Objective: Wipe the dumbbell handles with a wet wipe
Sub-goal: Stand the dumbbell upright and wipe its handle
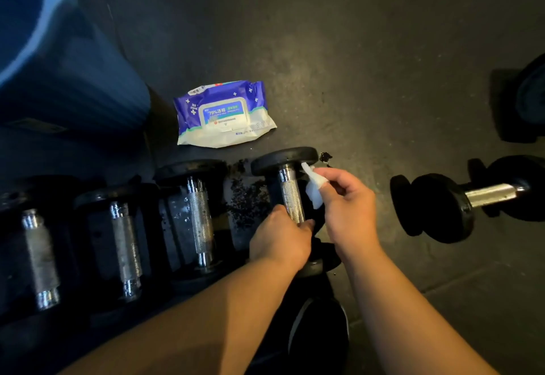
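A: Where the dark floor meets the row of weights, what is item one?

B: Item one: the dumbbell at the right end of the row, its knurled metal handle running away from the camera, a black head at the far end. The left hand is closed round the near part of that handle.

A: And the wipe?

B: Item two: a white wet wipe, crumpled, pinched in the fingers of the right hand. It hangs just to the right of the handle; whether it touches the metal, I cannot tell.

A: The rest of the row?

B: Items three to five: a second dumbbell, a third dumbbell and a fourth dumbbell, side by side to the left, handles parallel to the first.

A: Anything apart from the row?

B: Item six: a lone dumbbell lying crosswise well to the right. Item seven: a blue and white pack of wipes, flat on the floor just beyond the row, lid flap shut. Item eight: a blue ribbed bin at the upper left. Item nine: dark specks scattered on the floor between the first and second dumbbells.
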A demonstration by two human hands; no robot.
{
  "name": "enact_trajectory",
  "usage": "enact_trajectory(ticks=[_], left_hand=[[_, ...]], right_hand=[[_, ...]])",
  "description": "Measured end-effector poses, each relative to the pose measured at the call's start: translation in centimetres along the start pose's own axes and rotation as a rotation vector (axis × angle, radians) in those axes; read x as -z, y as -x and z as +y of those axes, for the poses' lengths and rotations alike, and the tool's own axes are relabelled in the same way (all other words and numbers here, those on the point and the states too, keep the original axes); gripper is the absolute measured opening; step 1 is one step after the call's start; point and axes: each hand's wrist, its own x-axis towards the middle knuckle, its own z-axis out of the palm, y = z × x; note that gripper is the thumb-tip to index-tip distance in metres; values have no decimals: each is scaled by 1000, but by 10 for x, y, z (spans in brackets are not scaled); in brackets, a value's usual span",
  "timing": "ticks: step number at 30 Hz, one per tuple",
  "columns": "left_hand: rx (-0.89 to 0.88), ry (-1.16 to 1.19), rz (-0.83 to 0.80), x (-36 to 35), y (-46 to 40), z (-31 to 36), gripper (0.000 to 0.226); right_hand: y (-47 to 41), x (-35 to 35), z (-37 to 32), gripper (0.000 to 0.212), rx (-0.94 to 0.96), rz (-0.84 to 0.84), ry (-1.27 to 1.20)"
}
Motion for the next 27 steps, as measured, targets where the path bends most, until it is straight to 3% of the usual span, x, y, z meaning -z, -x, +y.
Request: enact_trajectory(ticks=[8,12,18,22,27], left_hand=[[-17,111,-77,3,-8,-11,9],[-55,231,-155,3,-11,-18,17],[-89,407,-381,-6,-8,-15,23],[-70,500,-437,-1,-10,-18,26],[-60,538,-429,7,-12,-28,22]], right_hand=[[2,-22,-4,32,427,-184,394],[-3,-16,2,29,555,-172,525],[7,13,15,28,514,-56,551],[7,10,16,31,429,-44,448],[8,-7,19,36,152,-26,158]])
